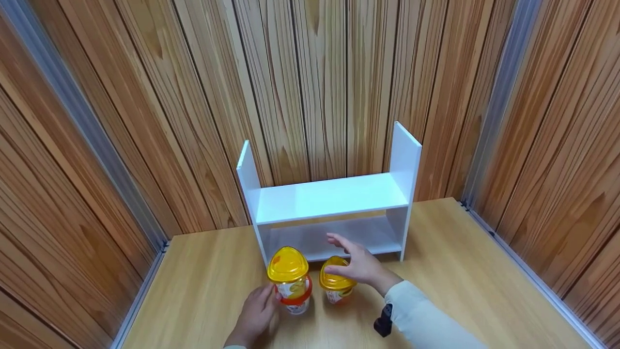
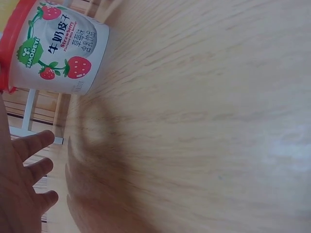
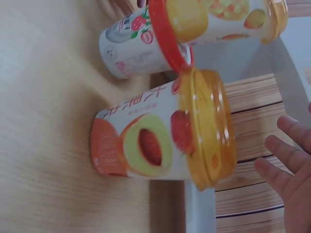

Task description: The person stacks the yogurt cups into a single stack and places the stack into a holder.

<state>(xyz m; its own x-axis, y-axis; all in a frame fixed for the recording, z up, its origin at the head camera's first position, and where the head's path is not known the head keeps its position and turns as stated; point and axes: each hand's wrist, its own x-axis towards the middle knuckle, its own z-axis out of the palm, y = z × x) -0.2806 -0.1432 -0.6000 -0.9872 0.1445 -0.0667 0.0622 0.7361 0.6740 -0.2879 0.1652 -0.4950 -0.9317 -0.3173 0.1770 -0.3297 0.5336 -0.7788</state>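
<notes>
Around you stand wood-panelled walls [image 1: 145, 121], and below them the pale wooden counter [image 1: 460, 271] carries everything. At its back, against the wall, sits a white shelf [image 1: 329, 198] with two side boards, an upper board and a lower one. In front of the shelf are the cups: on your left a stack of two cups [image 1: 290, 283], a strawberry cup with a red rim at the bottom and a fruit-printed cup with a yellow domed lid on top; the left wrist view shows the strawberry cup [image 2: 58, 46] standing on the counter. Just beside the stack, to the right, stands a single peach cup [image 1: 336, 286], also with a yellow lid, shorter than the stack and close to it; whether the two touch is hard to tell. Your left hand [image 1: 254, 315] is at the near left side of the stack, at or just off its lower cup, its fingers [image 2: 36, 143] straight and spread, gripping nothing. Your right hand [image 1: 361, 264], in a pale sleeve, hovers over the peach cup's lid, fingers [image 3: 286, 158] extended and loose, holding nothing.
</notes>
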